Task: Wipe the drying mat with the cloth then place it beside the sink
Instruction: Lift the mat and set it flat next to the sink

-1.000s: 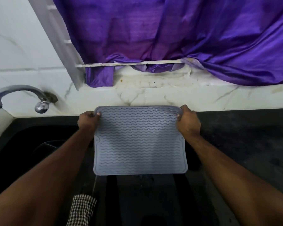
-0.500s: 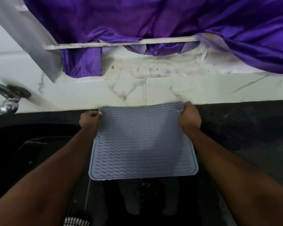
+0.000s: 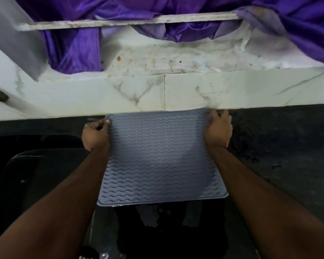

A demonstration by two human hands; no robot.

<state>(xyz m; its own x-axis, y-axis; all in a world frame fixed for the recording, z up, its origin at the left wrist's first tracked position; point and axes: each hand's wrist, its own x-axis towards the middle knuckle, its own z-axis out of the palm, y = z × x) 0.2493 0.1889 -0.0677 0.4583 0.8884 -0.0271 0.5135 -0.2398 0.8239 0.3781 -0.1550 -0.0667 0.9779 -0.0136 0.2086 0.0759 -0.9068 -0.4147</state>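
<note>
Head view, at the counter's back edge: drying mat (image 3: 157,156), grey, wavy ribs, far edge touching the white marble backsplash (image 3: 176,90). Left hand (image 3: 95,134) pinches the far left corner; right hand (image 3: 218,130) grips the far right corner. Near edge overhangs dark counter (image 3: 279,146). Black sink (image 3: 36,165) at left. Purple curtain (image 3: 73,51) hangs above the ledge.

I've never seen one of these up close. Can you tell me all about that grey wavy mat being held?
The drying mat is a grey-blue, roughly square sheet with rounded corners, a raised rim and rows of wavy ridges; it looks like soft silicone. The left hand and right hand each grip a far corner. Its far edge reaches the white marble backsplash; its near edge overhangs the dark sink.
</note>
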